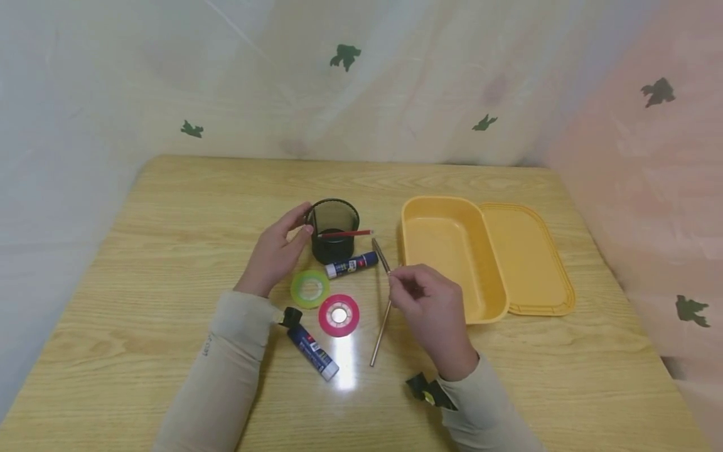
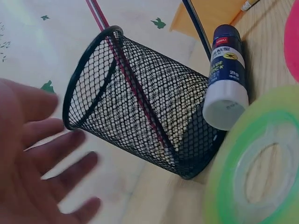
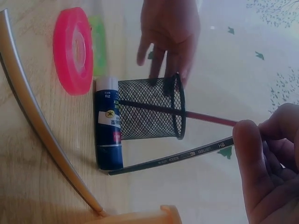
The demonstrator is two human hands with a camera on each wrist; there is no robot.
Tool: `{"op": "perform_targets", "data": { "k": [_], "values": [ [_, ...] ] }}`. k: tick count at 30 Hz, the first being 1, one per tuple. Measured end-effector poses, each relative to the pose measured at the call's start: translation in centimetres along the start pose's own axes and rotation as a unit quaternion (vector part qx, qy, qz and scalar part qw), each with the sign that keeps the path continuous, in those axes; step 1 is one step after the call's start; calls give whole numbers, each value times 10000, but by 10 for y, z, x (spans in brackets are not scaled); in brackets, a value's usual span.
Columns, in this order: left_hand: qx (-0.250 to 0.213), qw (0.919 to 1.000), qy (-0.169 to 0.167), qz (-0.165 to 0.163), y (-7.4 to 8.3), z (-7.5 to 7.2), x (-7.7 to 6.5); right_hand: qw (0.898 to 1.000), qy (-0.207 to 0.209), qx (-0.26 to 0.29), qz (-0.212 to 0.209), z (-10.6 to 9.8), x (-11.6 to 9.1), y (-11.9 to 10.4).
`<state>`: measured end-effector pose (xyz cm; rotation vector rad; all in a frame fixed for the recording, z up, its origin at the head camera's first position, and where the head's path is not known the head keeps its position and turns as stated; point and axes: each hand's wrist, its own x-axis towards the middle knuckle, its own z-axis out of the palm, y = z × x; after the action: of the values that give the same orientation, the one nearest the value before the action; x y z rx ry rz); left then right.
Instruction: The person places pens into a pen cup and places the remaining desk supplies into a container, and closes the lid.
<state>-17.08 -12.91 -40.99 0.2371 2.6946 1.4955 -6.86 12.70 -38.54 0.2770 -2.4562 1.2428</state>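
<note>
- The dark pencil is pinched between thumb and fingers of your right hand, its free end slanting down near the cap of the closer glue stick. Whether that end touches anything you can't tell. With so small a pinch, a knock on that long end could twist it askew.
- The mesh cup stands upright just left of that pencil. It looks light, so a push on its rim could tip it.
- Your left hand is beside the cup's rim with its fingers spread, clamped on nothing; contact with the mesh is unclear. If it isn't braced there, little steadies the cup.
- The red pencil leans inside the cup and sticks out past the rim towards your right hand. Brush it and you could jog the cup or cross the two pencils.
- The glue stick lies against or just beside the cup's base; being round, it could roll if your pencil nudges it.
- The green tape roll and pink tape roll lie flat nearer you, a second glue stick nearer still. Your left sleeve or wrist camera could catch that one.
- A gold stick lies under your right hand, where a low wrist could sweep it.
- The yellow box and its lid sit to the right; your knuckles could bump the box's near wall.
</note>
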Motion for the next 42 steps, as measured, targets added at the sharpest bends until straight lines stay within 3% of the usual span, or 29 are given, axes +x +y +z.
{"op": "perform_targets", "data": {
  "k": [4, 6, 7, 9, 12, 16, 19, 21, 23, 25, 28, 36, 42],
  "values": [
    [-251, 9921, 1003, 715, 7, -4, -5, 10000, -5, 77, 64, -2, 1, -2],
    [-441, 9867, 1100, 1111, 15, -7, -10, 9999, -15, 51, 91, -3, 1, -3],
    [-545, 9852, 982, 1292, 19, -8, -13, 9999, -15, 46, 96, -3, 1, -4],
    [-703, 9838, 390, 1602, 28, -7, -19, 10000, -3, 17, 85, -4, 1, -4],
    [-717, 9765, -829, 1858, 40, 0, -24, 10000, 47, 16, 17, -5, 2, -4],
    [-332, 9573, -2368, 1626, 53, 24, -30, 9997, 133, 23, -205, -4, 2, 0],
    [-47, 9472, -2910, 1350, 56, 45, -33, 9996, 118, -44, -233, -3, 2, 1],
    [36, 9492, -2857, 1317, 55, 57, -33, 9996, 139, -50, -250, -2, 1, 2],
    [73, 9568, -2527, 1438, 53, 63, -33, 9995, 162, -7, -283, 0, 1, 3],
    [63, 9617, -2210, 1619, 54, 64, -32, 9991, 215, 76, -369, 1, 0, 4],
    [10, 9630, -1967, 1842, 55, 64, -32, 9988, 165, 238, -398, 0, 0, 6],
    [146, 9605, -1921, 2007, 56, 62, -31, 9978, -110, 368, -535, 2, 0, 3],
    [81, 9619, -2102, 1750, 57, 52, -31, 9975, 83, 117, -696, 3, 1, 3]
  ]
}}
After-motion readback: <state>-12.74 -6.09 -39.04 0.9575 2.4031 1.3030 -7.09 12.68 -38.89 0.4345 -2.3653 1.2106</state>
